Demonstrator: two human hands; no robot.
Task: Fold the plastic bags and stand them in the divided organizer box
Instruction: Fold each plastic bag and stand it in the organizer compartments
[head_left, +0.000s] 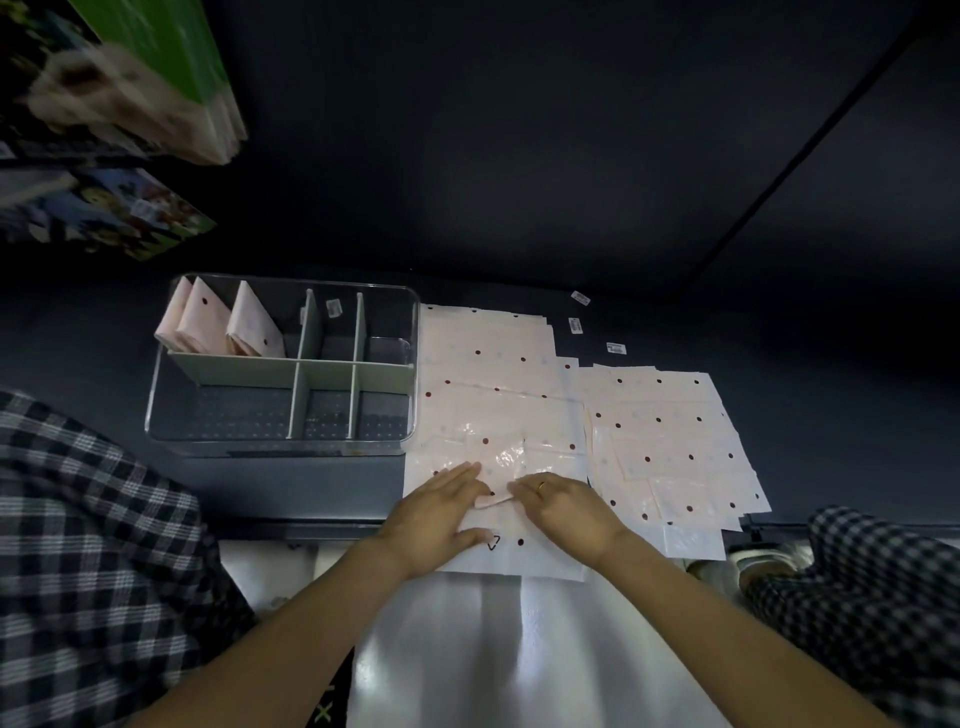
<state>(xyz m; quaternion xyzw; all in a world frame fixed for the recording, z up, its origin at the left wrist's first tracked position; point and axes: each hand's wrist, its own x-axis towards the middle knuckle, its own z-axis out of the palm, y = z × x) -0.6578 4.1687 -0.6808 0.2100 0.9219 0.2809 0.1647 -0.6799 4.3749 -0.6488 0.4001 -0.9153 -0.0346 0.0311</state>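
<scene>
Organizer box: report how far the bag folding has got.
Done: three folded bags stand in the organizer box, back-left compartment. In hand: left hand and right hand press a fold into the top bag. Left: two flat stacks, including the right stack.

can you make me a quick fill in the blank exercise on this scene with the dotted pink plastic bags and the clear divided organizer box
1. The clear divided organizer box sits to the ____ of the flat dotted pink plastic bags.
2. Folded pink bags stand in the box's far-____ compartment.
3. The ring is on the ____ hand.
4. The left hand rests on the bag with fingers ____.

Missing words: left; left; right; straight
</scene>
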